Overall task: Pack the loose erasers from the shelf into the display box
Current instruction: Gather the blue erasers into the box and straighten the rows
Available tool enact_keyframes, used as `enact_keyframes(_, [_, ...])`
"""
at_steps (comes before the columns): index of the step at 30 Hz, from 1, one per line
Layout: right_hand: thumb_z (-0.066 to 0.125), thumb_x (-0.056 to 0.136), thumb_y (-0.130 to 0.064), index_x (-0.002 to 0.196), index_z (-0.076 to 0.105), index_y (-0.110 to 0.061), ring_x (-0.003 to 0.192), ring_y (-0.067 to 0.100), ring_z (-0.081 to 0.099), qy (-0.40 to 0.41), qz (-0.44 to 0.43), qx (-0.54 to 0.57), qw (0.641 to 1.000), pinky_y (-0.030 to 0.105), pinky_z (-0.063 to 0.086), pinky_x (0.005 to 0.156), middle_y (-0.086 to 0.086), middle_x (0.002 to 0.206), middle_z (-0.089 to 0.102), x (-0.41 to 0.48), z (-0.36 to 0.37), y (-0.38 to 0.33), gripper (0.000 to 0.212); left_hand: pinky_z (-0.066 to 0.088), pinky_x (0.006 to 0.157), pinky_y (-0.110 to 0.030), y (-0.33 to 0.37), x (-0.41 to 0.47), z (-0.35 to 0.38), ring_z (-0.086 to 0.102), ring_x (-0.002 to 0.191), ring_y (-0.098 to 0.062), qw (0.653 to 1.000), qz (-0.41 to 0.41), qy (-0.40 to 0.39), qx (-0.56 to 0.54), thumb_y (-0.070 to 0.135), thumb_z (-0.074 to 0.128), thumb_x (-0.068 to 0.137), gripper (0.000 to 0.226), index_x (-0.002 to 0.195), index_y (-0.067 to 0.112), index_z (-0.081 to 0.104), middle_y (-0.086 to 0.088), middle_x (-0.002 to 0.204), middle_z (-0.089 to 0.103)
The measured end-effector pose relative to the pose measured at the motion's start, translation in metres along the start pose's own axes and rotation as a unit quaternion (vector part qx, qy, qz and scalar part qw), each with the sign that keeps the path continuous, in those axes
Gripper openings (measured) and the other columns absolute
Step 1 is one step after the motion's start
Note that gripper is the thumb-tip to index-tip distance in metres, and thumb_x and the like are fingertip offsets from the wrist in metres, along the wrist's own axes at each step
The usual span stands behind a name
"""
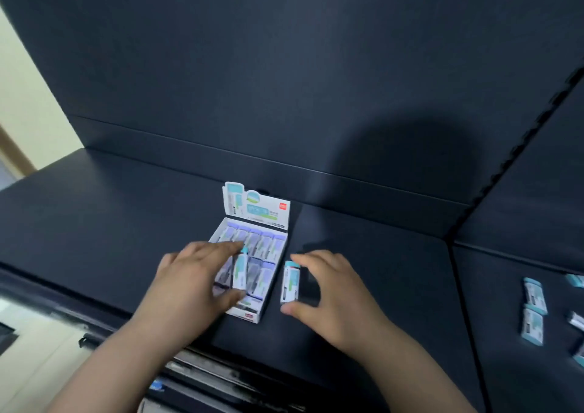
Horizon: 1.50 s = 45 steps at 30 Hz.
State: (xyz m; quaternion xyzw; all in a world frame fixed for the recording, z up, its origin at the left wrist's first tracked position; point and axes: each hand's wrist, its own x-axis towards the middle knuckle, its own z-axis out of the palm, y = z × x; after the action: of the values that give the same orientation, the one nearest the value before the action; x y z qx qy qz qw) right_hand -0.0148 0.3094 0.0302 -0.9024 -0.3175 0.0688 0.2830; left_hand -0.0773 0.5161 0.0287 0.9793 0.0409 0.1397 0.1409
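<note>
A white display box [278, 215] with an upright printed flap stands on the dark shelf, holding two rows of wrapped erasers. My left hand [192, 281] is over the box's front row, pinching a teal-and-white eraser [240, 272] between forefinger and thumb. My right hand [328, 286] is just right of the box, its forefinger and thumb set at the two ends of a second eraser [290, 283] that lies on the shelf. Several loose erasers [534, 295] lie on the shelf section at the far right.
The dark shelf [110, 223] has a tall dark back panel [284, 80]. A seam [458, 286] divides it from the right-hand shelf section. The shelf's front edge with a metal rail [221, 371] runs below my forearms. A pale wall and floor show at the left.
</note>
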Motion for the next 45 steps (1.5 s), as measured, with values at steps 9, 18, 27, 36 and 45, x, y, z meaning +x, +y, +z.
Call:
enact_keyframes(9, [0.062, 0.078, -0.05, 0.136, 0.036, -0.028, 0.129, 0.019, 0.032, -0.032, 0.053, -0.099, 0.993, 0.034, 0.024, 0.106, -0.005, 0.14, 0.041, 0.096, 0.054, -0.044, 0.068, 0.022, 0.093, -0.027, -0.073, 0.058, -0.006, 0.029, 0.128, -0.004, 0.987, 0.068, -0.144, -0.001, 0.048, 0.064, 0.078, 0.065, 0.136, 0.042, 0.036, 0.024, 0.139, 0.04])
enact_keyframes(18, [0.055, 0.077, -0.062, 0.137, 0.034, -0.034, 0.129, 0.009, 0.027, 0.019, 0.09, -0.1, 0.991, 0.029, 0.021, 0.104, -0.014, 0.141, 0.038, 0.089, 0.056, -0.058, 0.069, 0.022, 0.099, -0.028, -0.086, 0.07, -0.007, 0.027, 0.129, -0.005, 0.978, 0.147, -0.147, -0.006, 0.06, 0.058, 0.076, 0.066, 0.135, 0.04, 0.037, 0.021, 0.14, 0.036])
enact_keyframes(27, [0.033, 0.074, -0.072, 0.123, 0.054, -0.026, 0.123, 0.014, 0.04, 0.264, 0.235, -0.059, 0.934, 0.038, 0.033, 0.105, -0.008, 0.13, 0.048, -0.018, 0.021, -0.02, 0.071, 0.041, 0.091, -0.037, 0.006, 0.054, -0.002, 0.053, 0.115, -0.018, 0.947, 0.303, -0.104, -0.025, 0.051, 0.058, 0.077, 0.053, 0.125, 0.03, 0.054, 0.008, 0.124, 0.057])
enact_keyframes(36, [0.062, 0.078, -0.048, 0.126, 0.053, -0.023, 0.127, 0.023, 0.037, 0.297, 0.382, -0.085, 0.871, 0.042, 0.033, 0.107, 0.0, 0.134, 0.043, -0.135, -0.024, 0.057, 0.055, 0.02, 0.106, -0.035, 0.141, 0.037, 0.039, 0.026, 0.133, -0.014, 0.905, 0.413, -0.106, -0.016, 0.051, 0.039, 0.091, 0.061, 0.145, 0.033, 0.016, 0.009, 0.146, 0.031])
enact_keyframes(45, [0.069, 0.078, -0.036, 0.123, 0.056, -0.018, 0.121, 0.025, 0.045, 0.249, 0.421, -0.074, 0.869, 0.035, 0.037, 0.104, 0.005, 0.125, 0.052, -0.218, -0.107, 0.186, 0.05, 0.027, 0.104, -0.032, 0.284, 0.037, 0.112, 0.032, 0.129, -0.015, 0.913, 0.349, -0.21, -0.02, 0.044, 0.046, 0.091, 0.058, 0.143, 0.028, 0.026, 0.007, 0.143, 0.034])
